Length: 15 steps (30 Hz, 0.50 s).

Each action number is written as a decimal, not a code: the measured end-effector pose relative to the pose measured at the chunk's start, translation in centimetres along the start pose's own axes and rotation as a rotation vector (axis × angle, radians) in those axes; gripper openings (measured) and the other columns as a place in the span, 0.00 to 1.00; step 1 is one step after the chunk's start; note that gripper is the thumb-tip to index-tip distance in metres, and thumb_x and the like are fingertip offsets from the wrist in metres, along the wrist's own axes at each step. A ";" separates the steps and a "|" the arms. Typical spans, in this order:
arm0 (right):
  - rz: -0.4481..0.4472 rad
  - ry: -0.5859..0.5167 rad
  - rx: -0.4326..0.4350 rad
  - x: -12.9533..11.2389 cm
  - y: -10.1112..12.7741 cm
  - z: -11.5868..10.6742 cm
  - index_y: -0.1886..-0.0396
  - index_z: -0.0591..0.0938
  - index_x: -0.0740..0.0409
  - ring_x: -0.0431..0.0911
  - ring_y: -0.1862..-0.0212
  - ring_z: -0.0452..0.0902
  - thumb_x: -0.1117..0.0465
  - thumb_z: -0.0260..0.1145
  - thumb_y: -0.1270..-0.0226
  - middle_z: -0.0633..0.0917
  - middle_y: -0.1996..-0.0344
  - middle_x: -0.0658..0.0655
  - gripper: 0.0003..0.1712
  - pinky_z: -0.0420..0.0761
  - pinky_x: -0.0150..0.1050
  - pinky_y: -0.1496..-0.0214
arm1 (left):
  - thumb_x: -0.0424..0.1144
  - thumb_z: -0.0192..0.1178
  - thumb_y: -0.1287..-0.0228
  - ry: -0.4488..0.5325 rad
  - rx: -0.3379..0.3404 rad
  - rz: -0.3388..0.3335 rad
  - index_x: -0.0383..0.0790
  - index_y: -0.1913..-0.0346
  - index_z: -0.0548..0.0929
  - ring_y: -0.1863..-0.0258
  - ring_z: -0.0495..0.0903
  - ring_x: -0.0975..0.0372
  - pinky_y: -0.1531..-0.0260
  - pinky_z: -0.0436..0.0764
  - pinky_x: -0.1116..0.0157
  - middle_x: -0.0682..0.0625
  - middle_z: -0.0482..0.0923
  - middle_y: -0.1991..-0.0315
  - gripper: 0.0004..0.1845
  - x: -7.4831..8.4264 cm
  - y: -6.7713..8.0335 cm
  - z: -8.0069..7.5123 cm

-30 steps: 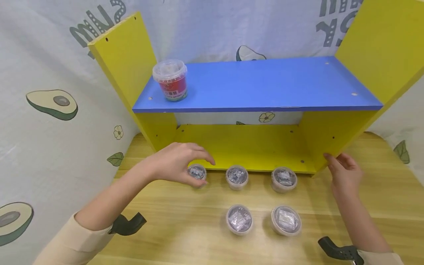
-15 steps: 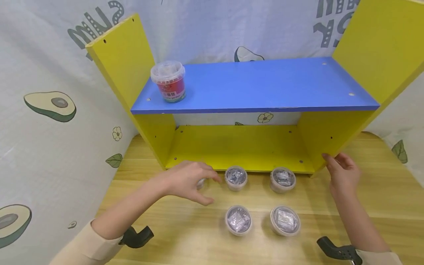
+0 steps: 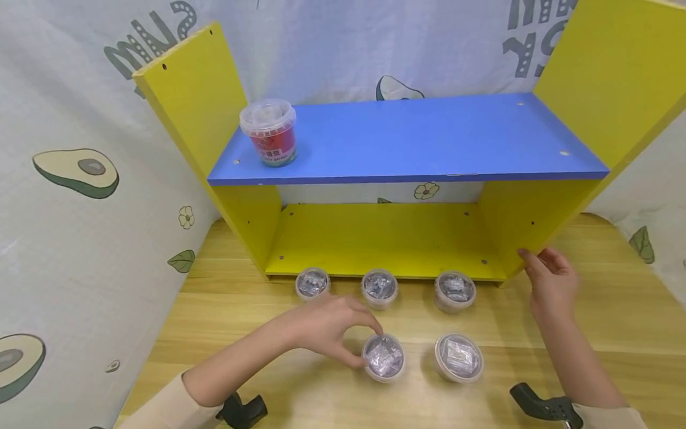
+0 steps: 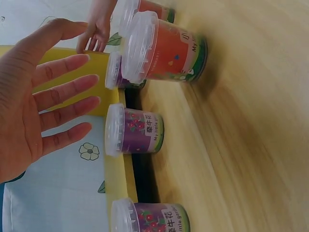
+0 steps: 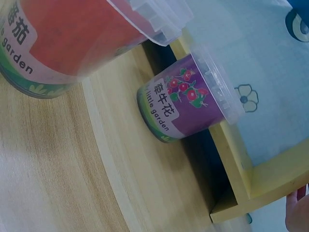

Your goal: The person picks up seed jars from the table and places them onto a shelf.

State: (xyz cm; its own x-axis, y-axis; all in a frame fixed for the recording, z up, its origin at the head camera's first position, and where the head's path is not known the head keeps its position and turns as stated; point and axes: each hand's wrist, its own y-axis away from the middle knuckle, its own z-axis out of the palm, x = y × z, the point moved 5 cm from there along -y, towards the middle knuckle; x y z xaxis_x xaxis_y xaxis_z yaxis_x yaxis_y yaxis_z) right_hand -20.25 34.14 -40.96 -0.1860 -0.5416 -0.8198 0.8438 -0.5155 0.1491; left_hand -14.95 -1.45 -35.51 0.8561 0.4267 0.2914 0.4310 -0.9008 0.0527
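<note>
The cup (image 3: 383, 356) in question is the left one of the front pair on the table (image 3: 616, 333), standing upright with its clear lid up, so its long axis runs vertical; the left wrist view shows a red label on its side (image 4: 169, 50). It stands just off the fingertips of my left hand (image 3: 326, 329), to their right. The head view shows thumb and forefinger curved towards the lid rim; whether they touch it I cannot tell. The left wrist view shows the fingers (image 4: 63, 92) spread and straight, with nothing held. My left hand is much the nearer of the two. My right hand (image 3: 552, 283) is well apart from the cup, over by the lower right corner of the shelf (image 3: 407, 140), its fingers loosely curled at the yellow side panel (image 3: 514, 220); contact with the panel cannot be confirmed, and it holds nothing I can see. A second front cup (image 3: 458, 356) stands just to the right of the first, apart from it. Three more cups stand in a row behind, close along the shelf's lower front edge: left (image 3: 312, 282), middle (image 3: 379, 288), right (image 3: 454, 291); the wrist views show purple labels on at least two of these. One red cup (image 3: 268, 132) stands upright at the left end of the blue board.
</note>
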 end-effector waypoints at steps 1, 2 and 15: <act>-0.002 0.001 0.002 0.0 0.0 0.0 0.69 0.84 0.61 0.37 0.70 0.81 0.80 0.67 0.53 0.85 0.71 0.50 0.13 0.79 0.26 0.67 | 0.58 0.63 0.50 -0.006 -0.002 -0.001 0.56 0.50 0.80 0.53 0.76 0.70 0.60 0.74 0.77 0.62 0.78 0.53 0.23 0.1 0.0 0.1; -0.003 0.002 0.006 0.0 0.0 0.0 0.69 0.84 0.61 0.37 0.70 0.80 0.80 0.67 0.53 0.85 0.71 0.50 0.13 0.79 0.26 0.67 | 0.58 0.63 0.51 -0.011 -0.002 -0.004 0.57 0.50 0.80 0.53 0.76 0.69 0.61 0.74 0.77 0.62 0.78 0.53 0.23 0.1 -0.1 0.2; 0.007 -0.007 0.043 0.1 -0.1 -0.1 0.70 0.84 0.61 0.38 0.70 0.80 0.81 0.67 0.54 0.85 0.72 0.50 0.14 0.80 0.26 0.68 | 0.58 0.62 0.47 -0.130 0.024 -0.001 0.57 0.49 0.80 0.51 0.75 0.69 0.56 0.75 0.71 0.63 0.77 0.52 0.22 0.7 -0.9 1.9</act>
State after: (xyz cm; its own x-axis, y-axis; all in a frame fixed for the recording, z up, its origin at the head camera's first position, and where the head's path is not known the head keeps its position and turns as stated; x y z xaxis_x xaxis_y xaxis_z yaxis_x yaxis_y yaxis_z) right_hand -20.30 34.18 -41.05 -0.1840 -0.5501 -0.8146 0.8228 -0.5396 0.1785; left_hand -14.14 -0.21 -37.20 0.8848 0.4356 0.1656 0.4370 -0.8990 0.0294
